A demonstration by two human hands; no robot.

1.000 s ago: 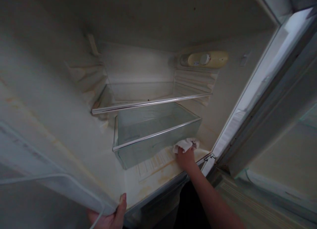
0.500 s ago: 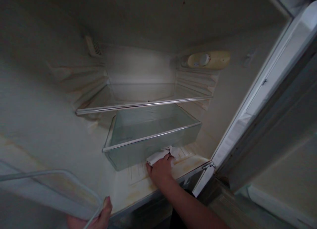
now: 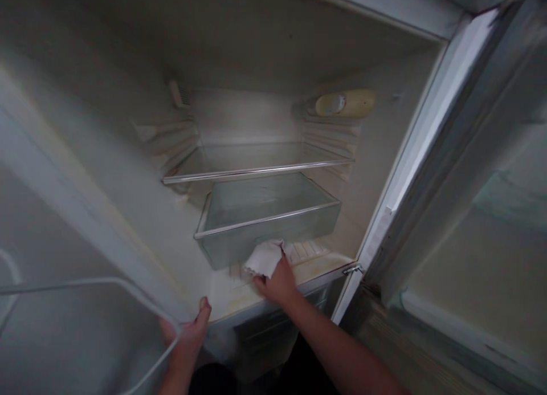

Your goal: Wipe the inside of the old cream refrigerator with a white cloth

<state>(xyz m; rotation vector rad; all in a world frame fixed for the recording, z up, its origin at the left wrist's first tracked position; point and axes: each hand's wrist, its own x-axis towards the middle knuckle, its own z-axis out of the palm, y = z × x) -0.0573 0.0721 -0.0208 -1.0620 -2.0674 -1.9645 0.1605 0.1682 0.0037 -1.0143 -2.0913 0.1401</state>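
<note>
While the left hand (image 3: pixel 188 330) clasps the refrigerator edge (image 3: pixel 143 264), the right hand (image 3: pixel 278 282) has its grip clamped on a white cloth (image 3: pixel 264 259).

A cloth (image 3: pixel 263 260) is being held by the right hand (image 3: pixel 280 284) in front of the drawer (image 3: pixel 277 227); the fridge's edge (image 3: pixel 139 269) is being gripped by the left hand (image 3: pixel 190 333), crossed by a cord (image 3: pixel 94 281).

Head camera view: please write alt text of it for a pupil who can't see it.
A person's right hand holds a white cloth at the stained floor of an open fridge, in front of a clear drawer below a clear shelf. The left hand grips the fridge's left edge, and a pale cord passes in front of that hand.
</note>
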